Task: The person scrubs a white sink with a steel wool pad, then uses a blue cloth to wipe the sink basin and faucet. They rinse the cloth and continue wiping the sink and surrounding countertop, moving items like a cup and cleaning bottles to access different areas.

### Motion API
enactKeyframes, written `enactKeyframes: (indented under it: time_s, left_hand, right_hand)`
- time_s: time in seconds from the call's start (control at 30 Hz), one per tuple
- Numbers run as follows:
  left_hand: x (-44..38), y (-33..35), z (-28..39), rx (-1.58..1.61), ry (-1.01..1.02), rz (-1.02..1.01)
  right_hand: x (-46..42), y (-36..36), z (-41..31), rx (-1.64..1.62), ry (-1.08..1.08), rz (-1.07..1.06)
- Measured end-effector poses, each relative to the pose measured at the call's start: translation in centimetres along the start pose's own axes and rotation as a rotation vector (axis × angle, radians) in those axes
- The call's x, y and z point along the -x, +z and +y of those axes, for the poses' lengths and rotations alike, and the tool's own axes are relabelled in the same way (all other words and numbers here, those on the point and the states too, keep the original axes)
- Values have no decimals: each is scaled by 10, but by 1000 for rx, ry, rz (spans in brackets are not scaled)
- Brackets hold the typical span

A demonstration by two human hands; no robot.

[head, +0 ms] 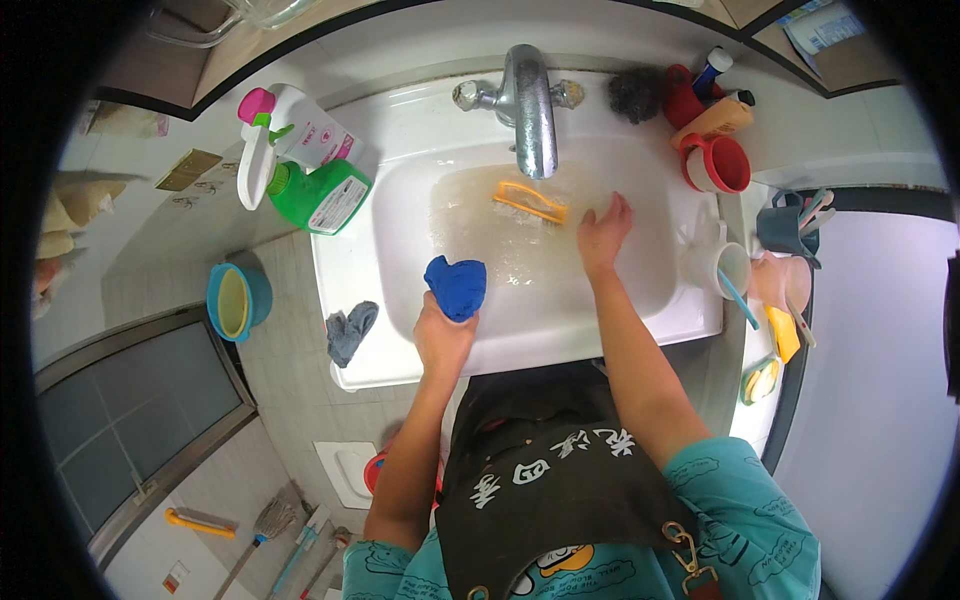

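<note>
My left hand (445, 334) grips a bunched blue cloth (457, 287) above the front left part of the white washbasin (525, 352). My right hand (606, 234) holds nothing; its fingers are spread a little, over the right side of the bowl. Cloudy brownish water (480, 240) stands in the basin. An orange-handled scrub brush (530, 202) lies in that water, bristles toward me, left of my right hand. The chrome faucet (529, 112) reaches over the bowl from the back, and no stream shows under its spout. A crumpled grey cloth (351, 333) rests on the basin's left rim.
A green spray bottle (321, 196) and a white bottle with pink cap (311, 127) stand at the back left. Along the right rim are a dark scouring pad (636, 95), a red cup (716, 163) and a white cup (718, 266) with a toothbrush. A shelf edge (420, 11) overhangs the back.
</note>
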State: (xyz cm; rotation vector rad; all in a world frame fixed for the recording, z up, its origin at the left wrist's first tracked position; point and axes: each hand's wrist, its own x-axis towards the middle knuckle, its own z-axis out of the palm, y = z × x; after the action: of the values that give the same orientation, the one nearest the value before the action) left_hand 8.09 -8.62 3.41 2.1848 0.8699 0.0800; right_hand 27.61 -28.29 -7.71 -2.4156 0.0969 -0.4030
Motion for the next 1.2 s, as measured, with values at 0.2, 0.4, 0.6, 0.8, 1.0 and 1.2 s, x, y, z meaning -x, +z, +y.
enactKeyframes:
  time_s: [0.2, 0.4, 0.6, 0.8, 1.0, 1.2]
  left_hand:
    - [8, -2, -7, -236, 284, 188]
    - [5, -10, -17, -261, 230, 161]
    - [0, -11, -19, -174, 104, 120]
    - [-3, -7, -14, -163, 120, 106]
    - [-5, -3, -13, -181, 96, 78]
    - [-5, -3, -17, -256, 103, 91]
  right_hand:
    - [4, 50, -20, -968, 702, -327]
    - [-34, 36, -223, -1661, 627, -500]
    - [3, 21, -170, -691, 298, -318]
    - [13, 44, -23, -246, 191, 14]
    - [4, 50, -35, -1565, 551, -483]
    - [-22, 48, -164, -685, -410, -500]
